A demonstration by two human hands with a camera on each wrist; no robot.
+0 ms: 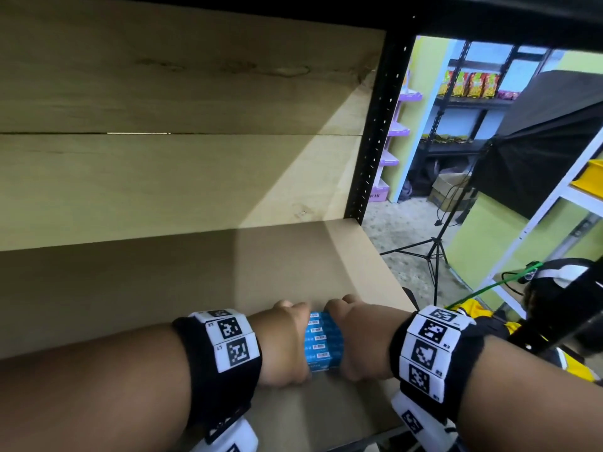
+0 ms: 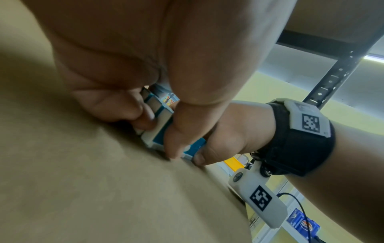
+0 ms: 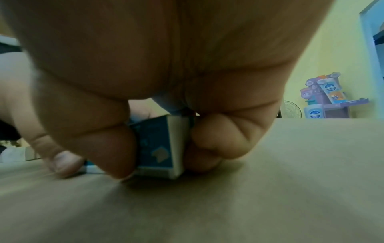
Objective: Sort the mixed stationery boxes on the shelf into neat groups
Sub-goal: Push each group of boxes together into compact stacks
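A row of small blue boxes was held pressed together on the brown shelf board, near its front right corner. On the left side of the row, the left hand was curled against it, thumb and fingers gripping the boxes. On the right side, the right hand was clamped in the same way, its fingers bent around the end box. Further right, a black shelf upright and a tripod were seen.

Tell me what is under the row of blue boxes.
The blue boxes rest directly on the bare brown shelf board, pressed between the left hand and right hand. Nothing else shows beneath; the contact itself is covered.
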